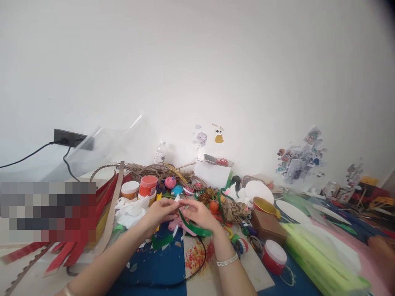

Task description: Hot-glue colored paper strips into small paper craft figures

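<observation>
In front of me both hands meet at the fingertips over the cluttered table. A pinch of my left hand [161, 213] and the curled fingers of my right hand [196, 213] come together on the end of a glossy green strip [196, 228], which curves down under my right palm. A small white piece shows just above the fingertips; what it is I cannot make out. Directly below the hands lies a pink object [175, 224], partly covered by them. Green scraps [162, 242] lie on the blue mat under my left wrist.
White crumpled tissue [131, 211] and an orange-red tub [148, 187] stand left of my hands. Rightward are a brown box [268, 227], a red jar with white lid [274, 257] and a lime-green block [324, 259]. A black cable [202, 259] loops below. Another person's hand [382, 251] shows far right.
</observation>
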The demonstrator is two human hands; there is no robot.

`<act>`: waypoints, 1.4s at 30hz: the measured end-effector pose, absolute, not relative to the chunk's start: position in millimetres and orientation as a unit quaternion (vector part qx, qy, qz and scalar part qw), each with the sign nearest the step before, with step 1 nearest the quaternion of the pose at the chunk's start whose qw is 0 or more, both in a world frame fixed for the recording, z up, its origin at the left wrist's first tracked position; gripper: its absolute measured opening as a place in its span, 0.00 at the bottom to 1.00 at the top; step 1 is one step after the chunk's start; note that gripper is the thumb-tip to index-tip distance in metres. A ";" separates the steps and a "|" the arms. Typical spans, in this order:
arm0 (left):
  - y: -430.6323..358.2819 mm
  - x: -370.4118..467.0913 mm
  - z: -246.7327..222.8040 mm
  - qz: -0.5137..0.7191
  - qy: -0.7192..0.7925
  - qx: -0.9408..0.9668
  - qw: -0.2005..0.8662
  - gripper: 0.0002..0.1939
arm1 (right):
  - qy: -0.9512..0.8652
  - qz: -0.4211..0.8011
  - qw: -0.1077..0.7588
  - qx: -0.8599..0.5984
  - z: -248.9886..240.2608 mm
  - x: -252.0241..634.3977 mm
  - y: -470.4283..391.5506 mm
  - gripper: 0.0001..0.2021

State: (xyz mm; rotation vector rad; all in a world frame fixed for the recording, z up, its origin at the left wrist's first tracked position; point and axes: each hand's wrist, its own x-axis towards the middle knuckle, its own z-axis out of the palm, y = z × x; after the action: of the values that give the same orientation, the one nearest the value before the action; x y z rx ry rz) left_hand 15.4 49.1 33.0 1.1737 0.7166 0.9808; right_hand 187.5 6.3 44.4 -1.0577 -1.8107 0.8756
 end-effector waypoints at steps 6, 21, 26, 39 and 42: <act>54.2 15.4 33.4 0.498 0.353 0.522 0.596 0.22 | -0.797 0.093 0.315 -0.506 43.2 185.6 2.3 0.23; 58.5 11.6 32.8 0.402 0.349 0.634 0.561 0.18 | -0.803 -0.069 0.318 -0.500 37.8 170.4 7.9 0.10; 52.6 11.3 34.4 0.363 0.334 0.625 0.605 0.19 | -0.788 -0.090 0.334 -0.510 38.0 169.3 6.3 0.09; 40.8 18.8 35.1 0.402 0.278 0.570 0.660 0.17 | -0.762 -0.031 0.393 -0.514 34.8 160.3 4.2 0.14; 41.4 14.8 37.8 0.387 0.289 0.574 0.661 0.15 | -0.768 0.017 0.409 -0.493 36.4 162.1 4.7 0.12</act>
State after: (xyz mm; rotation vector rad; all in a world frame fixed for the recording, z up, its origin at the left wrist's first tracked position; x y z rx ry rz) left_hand 14.8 41.4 37.8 1.2993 0.6527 0.8747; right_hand 162.1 4.7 36.4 -1.2406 -1.9341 0.0435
